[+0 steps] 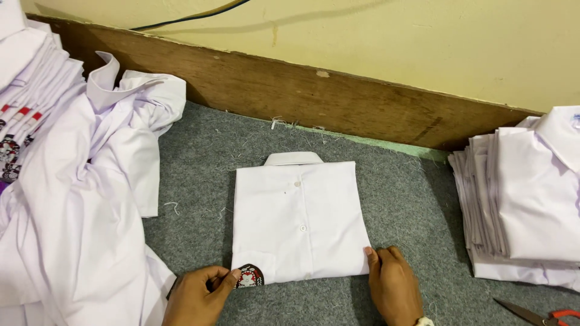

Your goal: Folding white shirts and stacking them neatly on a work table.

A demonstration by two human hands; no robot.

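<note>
A folded white shirt lies flat on the grey felt table, collar toward the wall, buttons up, with a dark round badge at its near left corner. My left hand pinches that near left corner beside the badge. At the near right corner, my right hand presses its fingertips on the shirt's edge. Both hands sit at the near side of the shirt.
Unfolded white shirts are heaped at the left, over a pile of badged ones. A neat stack of folded white shirts stands at the right. Red-handled scissors lie at the near right. A wooden board runs along the wall.
</note>
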